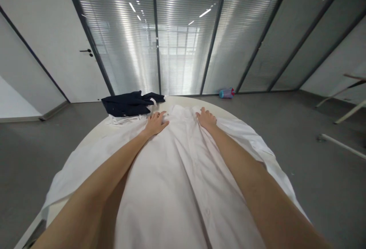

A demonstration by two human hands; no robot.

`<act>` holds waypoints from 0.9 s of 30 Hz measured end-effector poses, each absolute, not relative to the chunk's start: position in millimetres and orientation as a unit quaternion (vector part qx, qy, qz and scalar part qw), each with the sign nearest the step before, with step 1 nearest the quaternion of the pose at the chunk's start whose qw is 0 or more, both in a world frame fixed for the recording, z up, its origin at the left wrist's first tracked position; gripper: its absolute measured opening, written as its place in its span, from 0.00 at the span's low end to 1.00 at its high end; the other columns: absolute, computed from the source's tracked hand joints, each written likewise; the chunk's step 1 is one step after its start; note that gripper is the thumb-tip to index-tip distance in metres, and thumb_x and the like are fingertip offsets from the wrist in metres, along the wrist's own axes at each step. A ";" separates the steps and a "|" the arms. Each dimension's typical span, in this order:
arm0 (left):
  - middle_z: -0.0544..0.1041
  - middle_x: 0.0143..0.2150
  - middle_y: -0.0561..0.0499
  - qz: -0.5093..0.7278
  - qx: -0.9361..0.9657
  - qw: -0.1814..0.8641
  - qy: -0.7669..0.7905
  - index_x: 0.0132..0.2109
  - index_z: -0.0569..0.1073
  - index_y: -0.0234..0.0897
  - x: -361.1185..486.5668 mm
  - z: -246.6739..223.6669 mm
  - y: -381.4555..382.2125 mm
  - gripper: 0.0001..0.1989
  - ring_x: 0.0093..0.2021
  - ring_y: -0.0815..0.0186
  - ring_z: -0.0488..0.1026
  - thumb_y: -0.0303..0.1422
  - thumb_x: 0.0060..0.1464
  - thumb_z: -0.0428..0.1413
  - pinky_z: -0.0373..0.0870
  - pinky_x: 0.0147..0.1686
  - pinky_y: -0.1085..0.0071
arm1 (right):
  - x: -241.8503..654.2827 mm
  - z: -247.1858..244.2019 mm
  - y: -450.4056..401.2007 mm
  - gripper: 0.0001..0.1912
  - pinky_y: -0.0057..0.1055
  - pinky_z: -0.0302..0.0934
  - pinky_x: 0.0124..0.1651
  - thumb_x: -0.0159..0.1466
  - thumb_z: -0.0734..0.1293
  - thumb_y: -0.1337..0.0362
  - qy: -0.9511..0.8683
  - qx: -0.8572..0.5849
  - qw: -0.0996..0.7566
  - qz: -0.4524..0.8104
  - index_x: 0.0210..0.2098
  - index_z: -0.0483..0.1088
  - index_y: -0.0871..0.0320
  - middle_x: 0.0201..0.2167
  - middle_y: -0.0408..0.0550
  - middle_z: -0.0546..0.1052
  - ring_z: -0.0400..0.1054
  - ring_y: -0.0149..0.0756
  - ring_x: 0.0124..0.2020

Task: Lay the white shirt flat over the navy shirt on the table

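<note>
On the white shirt (177, 172), left hand (156, 123) and right hand (206, 119), both flat, released

Shirt (177, 180): white, plain. Folded garment (128, 103): dark navy. Table (94, 132): off-white. Floor (300, 127): grey. Bottle (227, 93): teal, pink. Blinds (177, 31): pale grey, horizontally striped. Door (57, 43): white, black handle.
</note>
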State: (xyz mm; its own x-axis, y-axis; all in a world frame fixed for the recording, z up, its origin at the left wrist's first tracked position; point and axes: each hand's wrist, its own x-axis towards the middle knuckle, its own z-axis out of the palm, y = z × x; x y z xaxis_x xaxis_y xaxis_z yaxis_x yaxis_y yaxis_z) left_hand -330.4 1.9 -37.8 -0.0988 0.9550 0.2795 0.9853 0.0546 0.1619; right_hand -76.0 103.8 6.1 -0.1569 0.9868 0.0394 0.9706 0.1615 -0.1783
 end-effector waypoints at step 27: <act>0.75 0.53 0.45 -0.186 -0.861 -0.070 -0.468 0.50 0.80 0.40 -102.9 9.3 52.6 0.18 0.49 0.58 0.76 0.25 0.54 0.55 0.70 0.52 0.67 | 224.5 32.9 -186.7 0.23 0.37 0.65 0.35 0.58 0.67 0.45 -0.707 -0.635 0.117 0.288 0.38 0.77 0.58 0.29 0.50 0.78 0.74 0.45 0.32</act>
